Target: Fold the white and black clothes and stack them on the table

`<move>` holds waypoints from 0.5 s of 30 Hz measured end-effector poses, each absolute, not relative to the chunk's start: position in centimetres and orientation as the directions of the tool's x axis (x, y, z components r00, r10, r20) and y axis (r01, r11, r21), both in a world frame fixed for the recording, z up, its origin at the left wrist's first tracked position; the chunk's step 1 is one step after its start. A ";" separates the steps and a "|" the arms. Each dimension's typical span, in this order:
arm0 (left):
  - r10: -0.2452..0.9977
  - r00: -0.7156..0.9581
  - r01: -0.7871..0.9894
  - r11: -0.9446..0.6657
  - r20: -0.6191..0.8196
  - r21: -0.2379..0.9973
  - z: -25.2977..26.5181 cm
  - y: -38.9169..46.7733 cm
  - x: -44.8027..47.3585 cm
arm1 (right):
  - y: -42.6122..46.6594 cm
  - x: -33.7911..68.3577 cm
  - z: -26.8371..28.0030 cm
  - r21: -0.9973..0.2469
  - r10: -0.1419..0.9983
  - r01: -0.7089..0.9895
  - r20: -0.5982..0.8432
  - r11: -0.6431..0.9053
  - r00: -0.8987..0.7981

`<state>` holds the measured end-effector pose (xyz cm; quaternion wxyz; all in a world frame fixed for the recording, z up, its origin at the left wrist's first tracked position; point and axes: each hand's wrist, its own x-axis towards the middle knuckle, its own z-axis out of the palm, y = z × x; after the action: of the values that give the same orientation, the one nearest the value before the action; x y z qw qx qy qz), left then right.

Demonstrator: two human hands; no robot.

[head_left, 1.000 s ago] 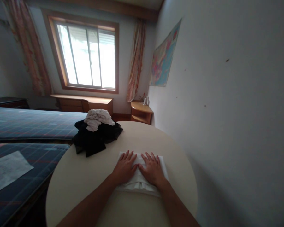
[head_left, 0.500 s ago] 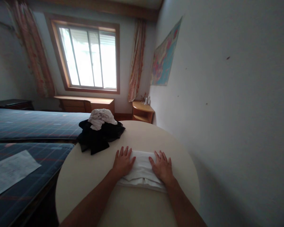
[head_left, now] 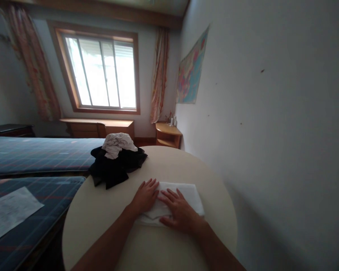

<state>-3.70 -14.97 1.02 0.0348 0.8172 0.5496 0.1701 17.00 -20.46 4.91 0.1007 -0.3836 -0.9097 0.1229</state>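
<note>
A folded white cloth (head_left: 190, 197) lies flat on the round beige table (head_left: 101, 222) in front of me. My left hand (head_left: 144, 196) rests palm down on the cloth's left end, fingers spread. My right hand (head_left: 177, 210) lies flat across the cloth's middle, fingers pointing left toward my left hand. Neither hand grips anything. Further back on the table sits a heap of black clothing (head_left: 113, 167) with a crumpled white garment (head_left: 117, 144) on top.
The white wall (head_left: 271, 131) runs close along the table's right side. Two beds with blue plaid covers (head_left: 31, 154) stand to the left, a sheet of paper (head_left: 8, 212) on the nearer one. A wooden desk (head_left: 98, 126) stands under the window, a corner shelf (head_left: 166, 135) beside it.
My right hand has slid left from the cloth's right end to its middle, uncovering the right part. My left hand stays on the left end.
</note>
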 end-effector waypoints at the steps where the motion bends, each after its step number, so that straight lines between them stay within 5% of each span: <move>1: 0.918 0.315 0.893 -0.373 0.240 0.254 0.9 -14.7 -4.1 | -20.9 17.0 5.2 -0.307 0.686 0.636 0.087 0.709 -0.723; 8: 0.941 0.064 0.856 -0.223 0.331 0.467 0.5 -12.7 -5.1 | -21.3 16.1 4.1 -0.272 0.710 0.670 0.079 0.691 -0.700; 15: 0.853 0.103 0.797 -0.379 0.512 0.471 -0.4 -13.9 -3.1 | -16.0 16.2 2.4 -0.200 0.892 0.869 0.115 0.452 -0.437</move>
<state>-3.10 -13.93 -0.40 0.0375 0.7417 0.5560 0.3733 16.21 -15.96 2.42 0.1023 -0.5205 -0.8459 0.0554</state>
